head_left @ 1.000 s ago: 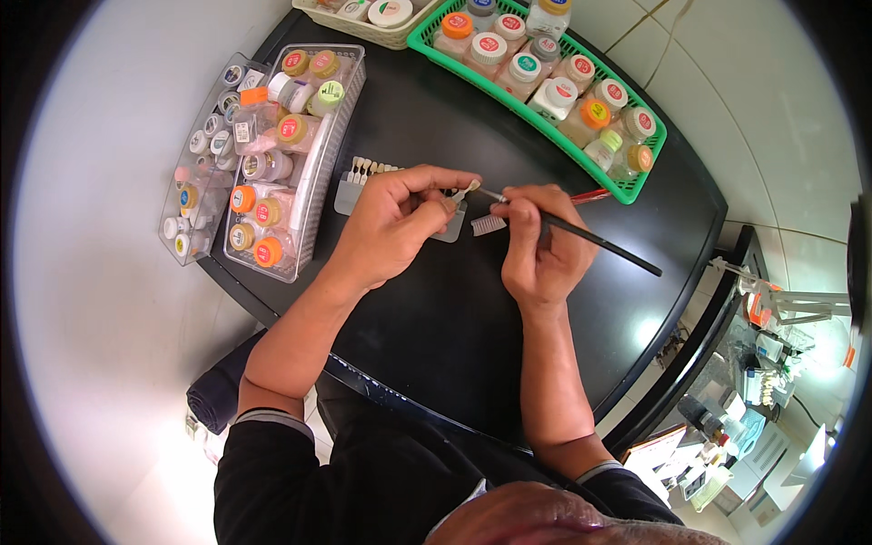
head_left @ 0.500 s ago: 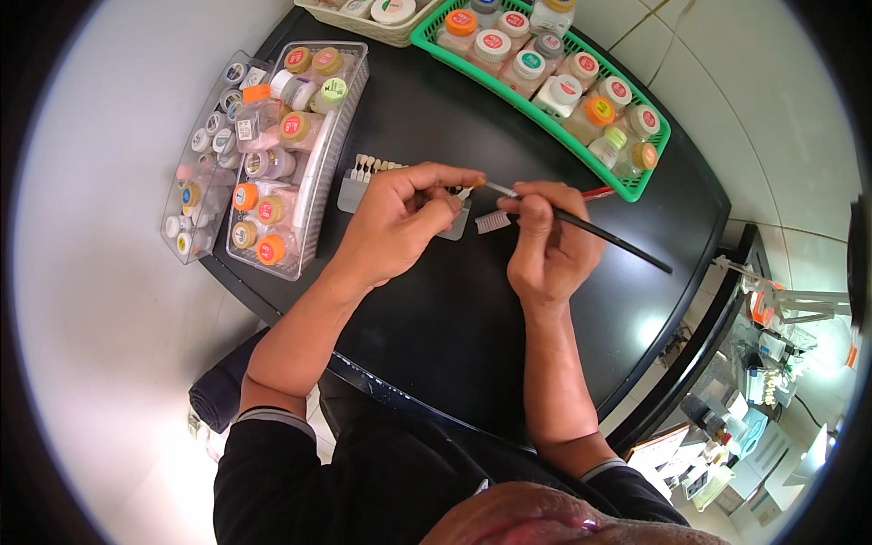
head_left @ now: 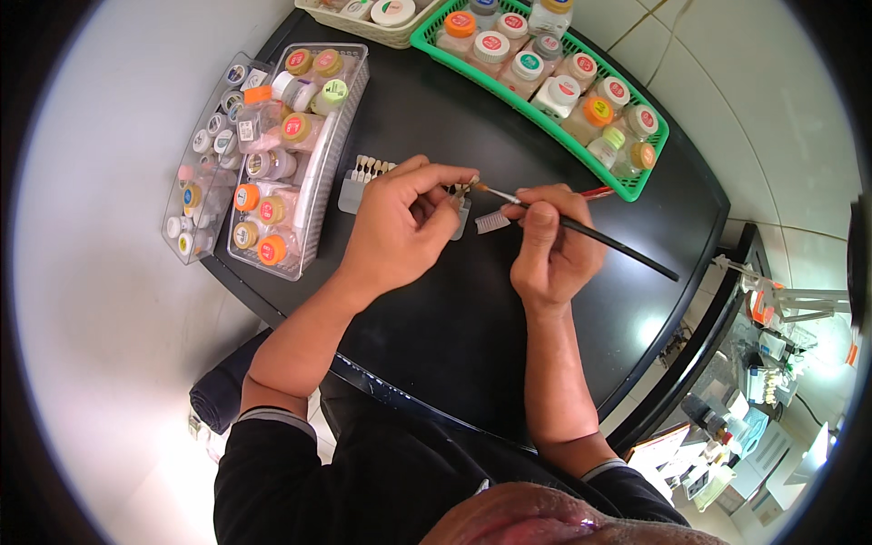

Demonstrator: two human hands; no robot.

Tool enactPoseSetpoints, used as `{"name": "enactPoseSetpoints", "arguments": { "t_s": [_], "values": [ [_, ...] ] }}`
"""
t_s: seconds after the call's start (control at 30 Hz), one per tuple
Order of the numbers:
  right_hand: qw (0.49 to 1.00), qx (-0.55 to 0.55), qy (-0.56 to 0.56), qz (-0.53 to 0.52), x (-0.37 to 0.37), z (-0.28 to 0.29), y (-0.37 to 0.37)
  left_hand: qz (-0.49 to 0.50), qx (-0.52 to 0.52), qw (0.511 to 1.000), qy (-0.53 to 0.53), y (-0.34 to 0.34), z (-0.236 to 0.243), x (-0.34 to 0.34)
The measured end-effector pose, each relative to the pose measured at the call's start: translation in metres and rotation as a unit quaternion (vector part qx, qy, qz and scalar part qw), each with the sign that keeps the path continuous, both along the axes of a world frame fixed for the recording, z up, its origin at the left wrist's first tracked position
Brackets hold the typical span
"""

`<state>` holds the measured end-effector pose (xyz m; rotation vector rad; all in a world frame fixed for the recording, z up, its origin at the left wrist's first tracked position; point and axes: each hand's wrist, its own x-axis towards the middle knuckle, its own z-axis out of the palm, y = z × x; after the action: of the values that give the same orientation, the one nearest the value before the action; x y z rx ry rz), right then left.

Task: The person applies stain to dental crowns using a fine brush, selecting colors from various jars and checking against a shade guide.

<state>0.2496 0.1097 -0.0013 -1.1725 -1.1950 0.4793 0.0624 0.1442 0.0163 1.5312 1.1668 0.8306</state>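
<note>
Over the middle of the black surface [head_left: 472, 309], both hands meeting above a shade guide [head_left: 363, 174]. Left hand [head_left: 400, 232] curled, thumb and forefinger pressed together on a small tooth piece [head_left: 461, 190], held just above the surface. Hard to tell the piece's exact shape, too small at this range. Right hand [head_left: 545, 250] just beside it, grip pinching a thin black brush [head_left: 599, 238] like a pen, handle slanting away to the right, tip touching or nearly touching the tooth piece. Between the two hands, lying flat, a small pale tab [head_left: 491, 221]. Behind the right hand, partly hidden, a red-tipped tool [head_left: 597, 193].

Along the left edge of the surface, a clear bin [head_left: 320, 173] packed with small jars with orange, pink and green lids, and beside it, farther left, a narrower clear tray [head_left: 186, 204] of smaller pots. At the far edge, a green basket [head_left: 636, 186] holding bottles with red, orange, teal and green caps, well apart from the hands. Next to it, at the top, a beige basket [head_left: 400, 34] with more jars. Off to the lower right, below the surface, a cluttered bench [head_left: 772, 363] with tools, blurred by the lens rim.
</note>
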Motion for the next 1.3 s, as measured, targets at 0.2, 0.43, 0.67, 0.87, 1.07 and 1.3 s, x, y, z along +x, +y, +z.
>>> {"name": "enactPoseSetpoints", "arguments": {
  "t_s": [0.2,0.43,0.67,0.87,1.07,1.3],
  "values": [
    [0.999,0.0,-0.033,0.037,-0.005,-0.004,0.0,0.011,0.179,0.98,0.09,-0.001,-0.003,0.006],
    [0.991,-0.015,-0.135,-0.001,-0.008,-0.002,0.001,0.008,0.201,0.972,0.119,-0.004,-0.003,0.007],
    [0.991,-0.008,-0.135,0.004,-0.009,-0.003,0.001,0.008,0.2,0.973,0.118,-0.003,-0.004,0.007],
    [0.994,-0.067,-0.084,-0.031,-0.01,0.001,0.0,0.007,0.196,0.974,0.113,-0.003,0.0,0.007],
    [0.994,-0.042,-0.097,0.002,-0.007,-0.002,-0.001,0.015,0.172,0.981,0.091,-0.003,-0.002,0.009],
    [0.995,-0.092,-0.035,-0.017,-0.006,0.002,-0.001,-0.01,-0.023,0.998,-0.051,0.002,-0.008,-0.001]
  ]
}}
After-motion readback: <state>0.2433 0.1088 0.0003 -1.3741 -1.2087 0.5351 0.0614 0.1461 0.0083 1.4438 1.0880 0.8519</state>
